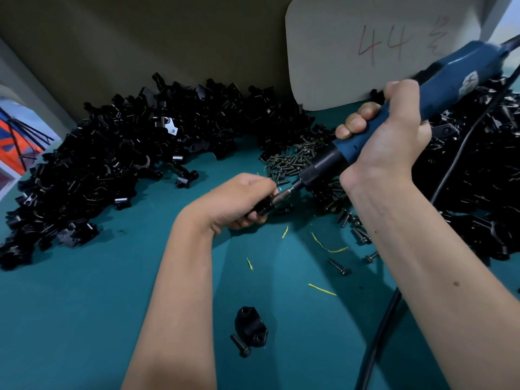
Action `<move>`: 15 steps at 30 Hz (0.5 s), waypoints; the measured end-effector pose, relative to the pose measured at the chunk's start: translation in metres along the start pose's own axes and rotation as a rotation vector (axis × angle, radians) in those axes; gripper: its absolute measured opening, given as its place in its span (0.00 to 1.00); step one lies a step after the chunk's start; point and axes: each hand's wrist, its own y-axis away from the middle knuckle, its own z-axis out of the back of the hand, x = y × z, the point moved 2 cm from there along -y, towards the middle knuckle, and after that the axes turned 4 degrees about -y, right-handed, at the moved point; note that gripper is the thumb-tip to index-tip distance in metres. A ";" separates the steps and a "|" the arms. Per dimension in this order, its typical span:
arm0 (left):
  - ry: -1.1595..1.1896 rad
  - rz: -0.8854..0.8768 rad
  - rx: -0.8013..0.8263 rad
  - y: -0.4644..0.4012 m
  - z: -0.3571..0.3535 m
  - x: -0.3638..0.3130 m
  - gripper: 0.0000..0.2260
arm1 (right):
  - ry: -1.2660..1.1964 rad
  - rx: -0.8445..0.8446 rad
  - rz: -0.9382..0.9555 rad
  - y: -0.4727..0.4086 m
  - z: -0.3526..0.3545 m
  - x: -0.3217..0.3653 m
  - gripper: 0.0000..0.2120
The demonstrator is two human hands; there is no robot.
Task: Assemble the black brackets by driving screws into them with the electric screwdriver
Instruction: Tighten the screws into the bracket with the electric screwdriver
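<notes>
My right hand [385, 142] grips the blue electric screwdriver [439, 88], which slants down to the left. Its silver bit meets a black bracket [260, 206] that my left hand [239, 201] grips just above the teal table; my fingers hide most of this bracket. A pile of dark screws [289, 161] lies behind the hands. Near the table's front lie one black bracket [250, 322] and a single screw [240, 346] beside it.
A large heap of black brackets [118, 164] covers the table's left and back, and another heap [478, 175] sits at the right. The screwdriver's black cable [385, 319] runs down the right side. A white board [374, 52] leans on the back wall. Loose screws [339, 267] and yellow shavings dot the teal table [84, 319].
</notes>
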 end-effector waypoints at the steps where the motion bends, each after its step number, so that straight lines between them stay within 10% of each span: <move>1: 0.006 -0.014 0.013 0.000 -0.001 -0.001 0.11 | -0.001 0.006 -0.008 -0.001 0.000 0.001 0.09; 15: 0.069 -0.041 -0.034 -0.012 -0.006 0.004 0.13 | 0.075 0.120 0.182 0.008 -0.013 0.012 0.09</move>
